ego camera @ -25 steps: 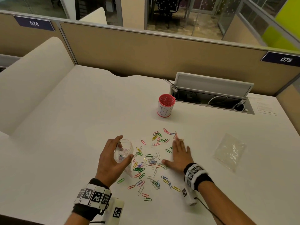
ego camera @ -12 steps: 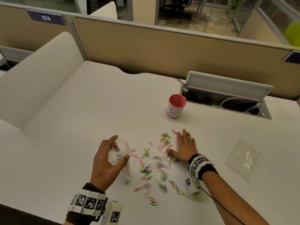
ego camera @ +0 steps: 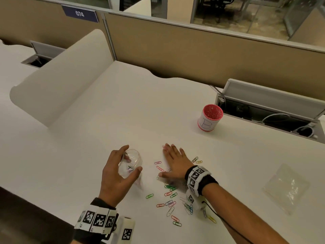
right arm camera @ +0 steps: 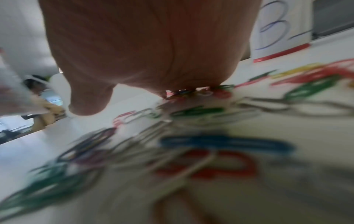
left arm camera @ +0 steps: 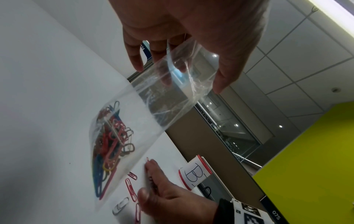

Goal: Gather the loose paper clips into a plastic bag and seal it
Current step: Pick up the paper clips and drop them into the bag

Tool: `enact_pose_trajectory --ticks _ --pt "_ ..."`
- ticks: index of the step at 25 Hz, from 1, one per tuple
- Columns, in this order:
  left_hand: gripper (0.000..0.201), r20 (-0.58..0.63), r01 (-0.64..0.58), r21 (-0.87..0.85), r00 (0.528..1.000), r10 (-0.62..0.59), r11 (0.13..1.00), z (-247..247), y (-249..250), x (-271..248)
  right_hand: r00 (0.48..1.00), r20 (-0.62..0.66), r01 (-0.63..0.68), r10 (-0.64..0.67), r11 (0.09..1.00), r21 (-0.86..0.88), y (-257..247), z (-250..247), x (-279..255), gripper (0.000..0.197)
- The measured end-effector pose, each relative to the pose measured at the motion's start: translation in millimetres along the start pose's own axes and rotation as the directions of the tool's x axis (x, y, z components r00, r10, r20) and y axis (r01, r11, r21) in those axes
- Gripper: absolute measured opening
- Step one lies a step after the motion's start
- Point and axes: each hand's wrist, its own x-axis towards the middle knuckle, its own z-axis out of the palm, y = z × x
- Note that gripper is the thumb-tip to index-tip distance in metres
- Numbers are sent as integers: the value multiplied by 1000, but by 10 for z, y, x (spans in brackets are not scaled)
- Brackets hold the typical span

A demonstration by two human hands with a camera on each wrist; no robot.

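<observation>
My left hand (ego camera: 121,169) grips a clear plastic bag (ego camera: 131,166) by its open mouth, thumb on one side and fingers on the other. The left wrist view shows the bag (left arm camera: 145,115) hanging down to the desk with several coloured paper clips (left arm camera: 110,142) inside. My right hand (ego camera: 174,164) lies flat, palm down, on the white desk (ego camera: 123,111) with straight fingers pressing on loose clips. Several coloured paper clips (ego camera: 171,199) are scattered near and behind that hand. The right wrist view is blurred, with the palm (right arm camera: 145,45) over clips (right arm camera: 226,145).
A red cup marked B (ego camera: 210,118) stands behind the right hand. A second clear plastic bag (ego camera: 285,187) lies flat at the right. An open cable tray (ego camera: 270,111) sits at the back right, and a beige partition (ego camera: 211,50) runs along the far edge.
My right hand has slid left across the desk toward the bag, sweeping clips along under it. The left hand still holds the bag open. The head view has turned left.
</observation>
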Motion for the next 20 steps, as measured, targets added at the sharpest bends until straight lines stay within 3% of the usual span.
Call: enact_pose_trajectory --ticks 7,13,17,20 --pt "64 -18 -8 -30 1000 8 1000 15 62 -43 971 102 230 -218 964 -134 -460 325 -375 121" --pt "65 -10 -40 -33 999 39 999 9 128 -93 967 117 244 -226 955 -170 -598 545 -915 107" --pt "65 3 -57 -46 998 58 997 54 181 -144 931 144 363 -336 892 -270 -896 729 -1072 96" --pt "64 9 -79 -53 997 79 995 72 232 -182 944 138 328 -299 893 -308 -882 835 -1092 96"
